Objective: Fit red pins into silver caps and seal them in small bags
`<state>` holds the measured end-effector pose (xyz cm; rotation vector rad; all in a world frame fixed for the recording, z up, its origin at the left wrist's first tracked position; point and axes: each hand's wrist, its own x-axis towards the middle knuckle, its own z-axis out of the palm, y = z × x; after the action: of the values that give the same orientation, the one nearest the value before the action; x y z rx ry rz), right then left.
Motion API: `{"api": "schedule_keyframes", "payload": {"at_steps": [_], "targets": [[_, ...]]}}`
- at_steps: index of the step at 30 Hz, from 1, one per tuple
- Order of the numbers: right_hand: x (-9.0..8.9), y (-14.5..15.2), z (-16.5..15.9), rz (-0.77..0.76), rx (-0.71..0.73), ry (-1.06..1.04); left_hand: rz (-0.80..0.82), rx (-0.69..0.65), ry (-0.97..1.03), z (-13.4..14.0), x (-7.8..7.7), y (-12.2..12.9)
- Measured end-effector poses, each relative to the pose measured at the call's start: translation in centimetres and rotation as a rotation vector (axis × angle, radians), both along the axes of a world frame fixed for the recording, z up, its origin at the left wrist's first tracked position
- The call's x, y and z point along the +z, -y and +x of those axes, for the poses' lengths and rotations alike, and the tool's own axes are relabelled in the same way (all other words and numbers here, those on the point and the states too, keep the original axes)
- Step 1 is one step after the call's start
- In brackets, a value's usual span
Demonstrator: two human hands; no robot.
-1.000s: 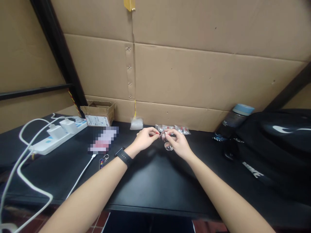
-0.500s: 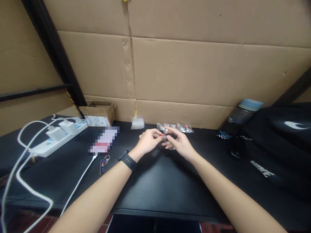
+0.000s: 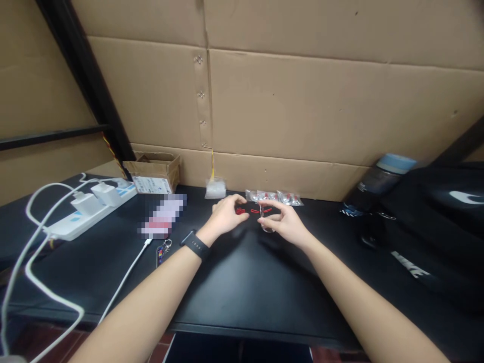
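- Left hand [image 3: 226, 214] has parted from the right hand [image 3: 285, 222] since the frame half a second ago, when its fingers met at the small thin disc [image 3: 261, 210]; red loops show on the table between the hands now.
- Brown cardboard panels [image 3: 310, 111] form the far wall, with creases and a row of metal fasteners left of the middle.
- Black table [image 3: 234, 297] spreads below, running to the near edge.
- Black Nike backpack [image 3: 446, 242] sits at the right, with a dark bottle [image 3: 372, 189] with a light blue lid tilted against its far left side.
- White power strip [image 3: 91, 214] lies at the far left, two white plugs in it.
- Cardboard box [image 3: 159, 174] stands near the wall, just right of the strip's far end.
- Left hand has its thumb and fingers spread, a gap between them; whether they touch the red loops behind, I cannot tell.
- Right hand pinches the disc upright, edge-on, between thumb and fingertips, over the far middle of the table.
- Clear plastic packets [image 3: 274, 197] with red and silvery contents lie in a row beyond the right hand.
- Transparent round piece [image 3: 268, 229] shows just under the right thumb; its support is hidden.
- Red loops [image 3: 240, 210] bunch by the left fingers, two single ones farther right.
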<state>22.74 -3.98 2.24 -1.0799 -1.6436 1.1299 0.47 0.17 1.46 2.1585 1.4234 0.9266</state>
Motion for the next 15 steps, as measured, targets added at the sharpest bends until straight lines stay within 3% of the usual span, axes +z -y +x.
{"api": "schedule_keyframes", "payload": {"at_steps": [3,8,15], "targets": [[0.5,-0.1,0.3,0.042,-0.049,0.043,0.117,0.190,-0.318,-2.6,0.0,-1.1],[0.4,-0.5,0.9,0.095,-0.074,0.130,0.072,0.090,-0.562,-6.1,-0.5,-3.0],[-0.2,-0.9,1.3,0.251,-0.111,0.278,0.096,0.107,-0.619,-6.6,-0.3,-3.2]]}}
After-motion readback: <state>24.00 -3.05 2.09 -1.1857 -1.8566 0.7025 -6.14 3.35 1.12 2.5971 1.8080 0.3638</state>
